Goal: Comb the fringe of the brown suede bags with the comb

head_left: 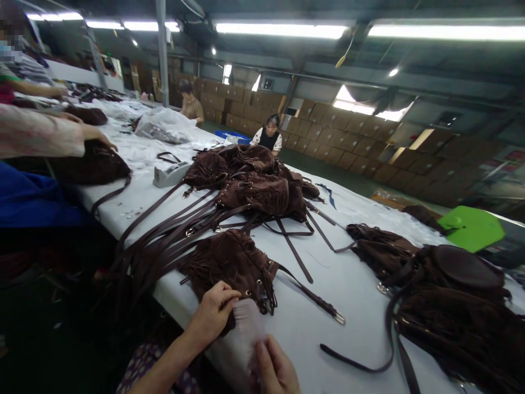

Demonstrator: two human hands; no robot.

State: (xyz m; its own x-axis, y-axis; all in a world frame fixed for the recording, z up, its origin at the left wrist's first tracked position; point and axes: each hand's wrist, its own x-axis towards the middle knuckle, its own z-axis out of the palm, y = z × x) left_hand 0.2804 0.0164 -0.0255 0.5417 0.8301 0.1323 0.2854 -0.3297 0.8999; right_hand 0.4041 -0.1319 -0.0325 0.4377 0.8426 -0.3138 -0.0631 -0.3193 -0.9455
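On the table, both hands hold a fringed bag.

Present on white table: heap of brown fringed bags, green board, grey tape dispenser; stacked cardboard boxes behind.

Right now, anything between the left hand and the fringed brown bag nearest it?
Nothing visible. The left hand already rests on the near edge of the fringed brown bag. The right hand pinches a pale translucent sheet beside it, which lies against the bag's edge and not under the left hand.
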